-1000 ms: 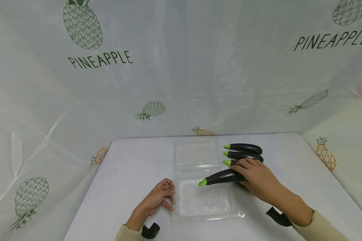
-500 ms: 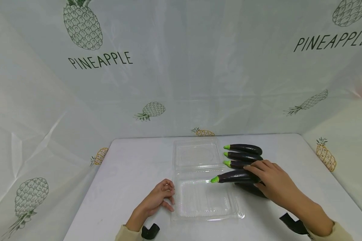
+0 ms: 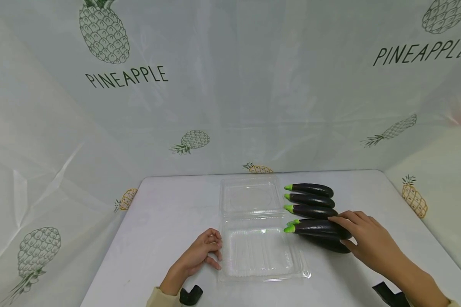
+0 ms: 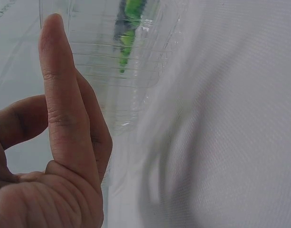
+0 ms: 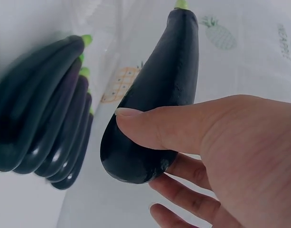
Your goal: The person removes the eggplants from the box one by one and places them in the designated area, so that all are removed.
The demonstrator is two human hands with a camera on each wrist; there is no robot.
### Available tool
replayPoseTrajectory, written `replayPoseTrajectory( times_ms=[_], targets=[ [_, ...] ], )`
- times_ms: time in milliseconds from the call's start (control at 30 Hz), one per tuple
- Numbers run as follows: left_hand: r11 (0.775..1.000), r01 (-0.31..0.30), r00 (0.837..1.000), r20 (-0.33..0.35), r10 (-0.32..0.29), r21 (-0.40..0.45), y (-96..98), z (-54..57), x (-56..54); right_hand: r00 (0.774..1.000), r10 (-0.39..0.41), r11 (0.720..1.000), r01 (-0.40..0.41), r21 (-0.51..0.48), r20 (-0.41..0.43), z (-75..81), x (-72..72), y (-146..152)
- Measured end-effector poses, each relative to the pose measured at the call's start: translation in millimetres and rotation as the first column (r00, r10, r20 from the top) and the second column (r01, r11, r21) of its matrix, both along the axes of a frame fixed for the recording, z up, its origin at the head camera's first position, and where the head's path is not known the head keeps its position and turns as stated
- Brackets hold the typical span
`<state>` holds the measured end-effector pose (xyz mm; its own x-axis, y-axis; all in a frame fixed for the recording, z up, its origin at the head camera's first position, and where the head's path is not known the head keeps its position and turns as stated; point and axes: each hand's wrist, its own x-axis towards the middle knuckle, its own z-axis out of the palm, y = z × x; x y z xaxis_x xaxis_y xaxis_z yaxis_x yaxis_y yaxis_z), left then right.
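My right hand [image 3: 372,238] grips a dark purple eggplant [image 3: 319,229] by its thick end, its green stem pointing left in the head view. In the right wrist view the thumb presses one side of this eggplant [image 5: 171,76] and fingers curl behind it. It hangs over the row of other eggplants [image 3: 313,212] and overlaps the nearest ones in the head view. A clear plastic clamshell box [image 3: 262,251] lies unfolded and empty left of the row. Beside its left edge rests my left hand [image 3: 201,252], fingers loosely bent, fingertips right at the box's rim.
The box's lid [image 3: 252,196] lies flat toward the back of the white table [image 3: 169,204]. A pineapple-print sheet [image 3: 230,98] rises behind and around the table. Black bands [image 3: 191,295] sit near the wrists.
My right hand has drawn the eggplant to the right, from over the box to over the row's nearest eggplants. The left hand has stayed in place.
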<state>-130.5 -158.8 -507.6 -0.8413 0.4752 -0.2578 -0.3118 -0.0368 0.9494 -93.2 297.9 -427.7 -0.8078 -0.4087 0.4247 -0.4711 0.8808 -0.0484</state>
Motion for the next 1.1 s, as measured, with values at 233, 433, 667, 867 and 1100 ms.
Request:
replayPoseTrajectory(
  times_ms=[233,433,667,867,1100],
  targets=[
    [1.000,0.003,1.000,-0.003,-0.003,-0.005,0.6,0.2,0.7,1.000,-0.015,1.000,0.015,-0.001,0.008,-11.5,6.9,13.4],
    [1.000,0.002,1.000,-0.002,-0.002,-0.009,0.5,-0.4,0.9,0.998,-0.052,0.999,0.052,0.005,0.038,-19.6,13.1,22.0],
    [1.000,0.007,1.000,0.001,-0.007,-0.007,0.7,-0.4,0.4,0.997,-0.068,0.998,0.068,0.001,0.036,-28.1,18.1,34.4],
    [1.000,0.005,1.000,-0.002,-0.005,-0.010,0.2,0.9,0.0,0.993,-0.094,0.996,0.094,0.012,0.068,-33.2,21.7,39.2],
    [1.000,0.009,1.000,-0.003,-0.009,-0.013,-0.2,1.5,-0.2,0.978,-0.132,0.991,0.128,0.032,0.162,-39.8,24.9,39.9]
  ],
)
